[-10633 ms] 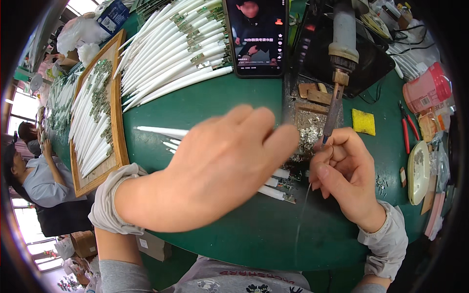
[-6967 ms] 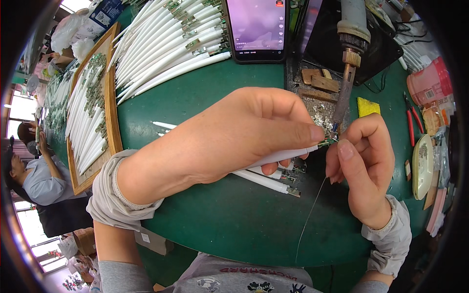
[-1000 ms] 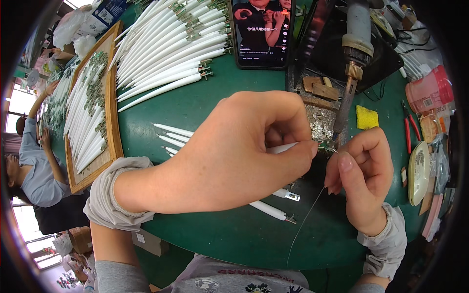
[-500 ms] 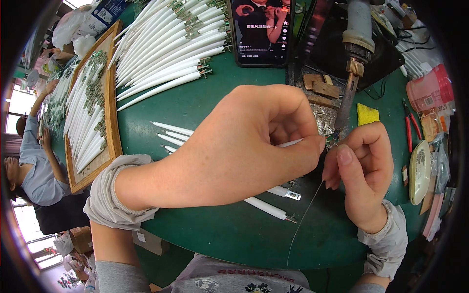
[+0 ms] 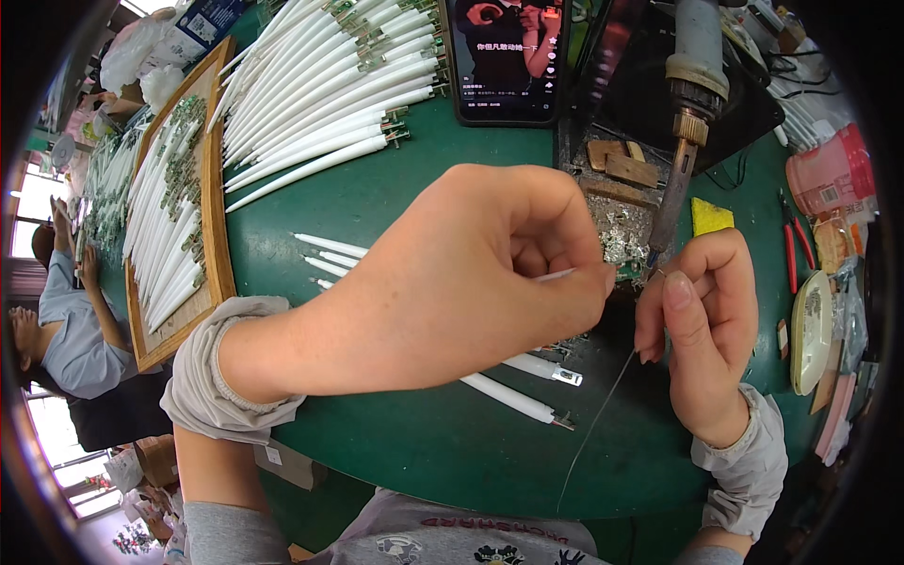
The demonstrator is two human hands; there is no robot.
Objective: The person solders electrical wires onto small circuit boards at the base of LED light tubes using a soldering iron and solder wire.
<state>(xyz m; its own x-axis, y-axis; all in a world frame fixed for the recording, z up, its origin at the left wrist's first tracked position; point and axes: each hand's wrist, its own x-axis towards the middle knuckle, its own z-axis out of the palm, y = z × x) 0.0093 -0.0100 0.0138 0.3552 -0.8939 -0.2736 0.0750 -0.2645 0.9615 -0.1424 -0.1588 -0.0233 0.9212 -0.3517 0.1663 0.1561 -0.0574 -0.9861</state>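
My left hand (image 5: 461, 273) is closed in a pinch on a white tapered tube (image 5: 554, 275); most of it is hidden by the hand. At its right end a bit of green circuit board (image 5: 629, 269) shows by the soldering iron's tip. The soldering iron (image 5: 680, 160) hangs tip down between both hands. Thumb and fingers of my right hand (image 5: 702, 330) pinch a thin solder wire (image 5: 603, 411), whose loose end trails down over the table. Beneath my left hand lie more white tubes (image 5: 513, 397), one with a metal end.
Many white tubes (image 5: 311, 104) lie fanned out at the back left, beside a wood-framed tray (image 5: 226, 273). A phone (image 5: 506, 61) stands behind my hands. At right are a yellow sponge (image 5: 711, 217), red-handled pliers (image 5: 791, 247) and a pale dish (image 5: 811, 330). A co-worker (image 5: 75, 330) sits far left.
My left hand has shifted slightly left, and my right hand slightly right, away from it. The small gap between them is wider. The co-worker's raised hand has moved.
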